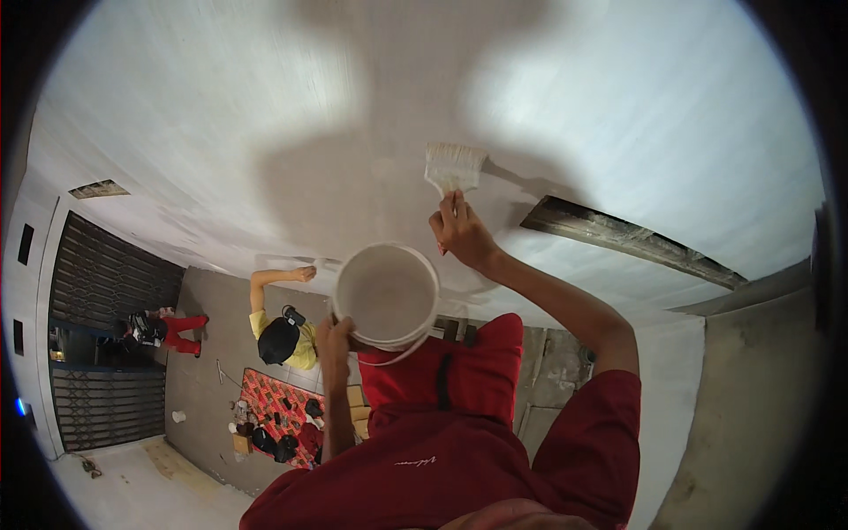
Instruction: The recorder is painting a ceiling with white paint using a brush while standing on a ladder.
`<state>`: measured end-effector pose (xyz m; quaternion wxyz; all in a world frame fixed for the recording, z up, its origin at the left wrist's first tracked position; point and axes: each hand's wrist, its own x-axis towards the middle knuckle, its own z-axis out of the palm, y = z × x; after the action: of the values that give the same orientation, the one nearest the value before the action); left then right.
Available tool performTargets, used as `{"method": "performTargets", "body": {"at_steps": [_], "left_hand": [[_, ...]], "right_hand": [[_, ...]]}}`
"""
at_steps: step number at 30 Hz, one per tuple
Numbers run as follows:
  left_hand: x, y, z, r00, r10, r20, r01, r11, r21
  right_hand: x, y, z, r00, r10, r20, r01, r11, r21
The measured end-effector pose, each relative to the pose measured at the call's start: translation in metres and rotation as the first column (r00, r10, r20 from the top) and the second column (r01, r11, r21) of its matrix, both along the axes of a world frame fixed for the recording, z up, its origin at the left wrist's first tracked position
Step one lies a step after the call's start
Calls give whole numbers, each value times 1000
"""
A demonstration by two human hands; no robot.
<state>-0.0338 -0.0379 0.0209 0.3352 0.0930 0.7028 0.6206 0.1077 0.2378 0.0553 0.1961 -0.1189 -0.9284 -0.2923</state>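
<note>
My right hand [463,233] is closed around the handle of a wide, flat paintbrush [455,166]. The brush points up, and its pale bristles lie against or very near the whitish wall [300,97]. Lower and to the left, my left hand [336,339] grips the side of a round white bucket [433,311] by its rim. Its thin handle hangs down in front of my red trousers. Inside the bucket everything looks pale grey; whether that is paint or bare bottom I cannot tell. My shadow falls across the wall around the brush.
A long dark slot [634,242] cuts into the wall at right. Down at left, a person in a yellow shirt [306,348] reaches toward the wall. Another person in red trousers [183,334] is near a folding metal gate [113,265]. Bags lie on a red patterned mat [265,399].
</note>
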Motion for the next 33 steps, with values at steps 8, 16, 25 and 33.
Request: {"method": "performTargets", "body": {"at_steps": [8,16,25,33], "left_hand": [[-68,-48,25,989,135,-52,-128,984,124],[-98,-71,32,930,331,-160,-334,943,7],[-105,-79,20,894,414,-172,-422,907,-8],[-110,-79,8,874,437,-211,-457,888,-55]], "right_hand": [[-2,-5,49,964,196,-179,-247,909,-336],[-79,-8,245,779,424,-461,-430,898,98],[-154,34,127,934,216,-284,-150,960,237],[-149,19,-95,988,147,50,-145,989,-39]]}}
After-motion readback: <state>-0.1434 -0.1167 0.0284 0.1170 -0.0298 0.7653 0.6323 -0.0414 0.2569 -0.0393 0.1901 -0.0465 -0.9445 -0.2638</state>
